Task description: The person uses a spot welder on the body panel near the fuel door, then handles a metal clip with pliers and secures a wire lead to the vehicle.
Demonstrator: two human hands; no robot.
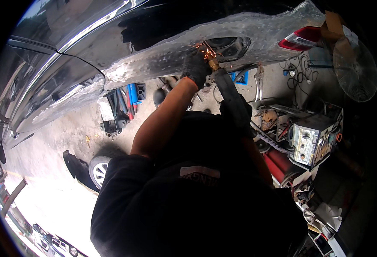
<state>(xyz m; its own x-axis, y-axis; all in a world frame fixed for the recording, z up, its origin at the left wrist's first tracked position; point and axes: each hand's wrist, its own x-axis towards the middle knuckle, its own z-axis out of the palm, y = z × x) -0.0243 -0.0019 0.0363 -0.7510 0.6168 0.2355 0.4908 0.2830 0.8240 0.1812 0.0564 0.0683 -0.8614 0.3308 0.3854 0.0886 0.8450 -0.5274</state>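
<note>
A dark car's rear side panel shows bare, dented grey metal along its lower part. Bright orange sparks fly at the edge of a dark opening in it. My left hand, in a dark glove, is at that spot, apparently closed; what its fingers hold is hidden. A black hand tool with a brass-coloured tip reaches into the sparks from below right. My right hand, dark-gloved and mostly in shadow, grips the tool's body.
A machine with a control panel, cables and a fan stand at right. Below the car lie a blue tray, locking pliers and a jack. A loose wheel and black trim lie left.
</note>
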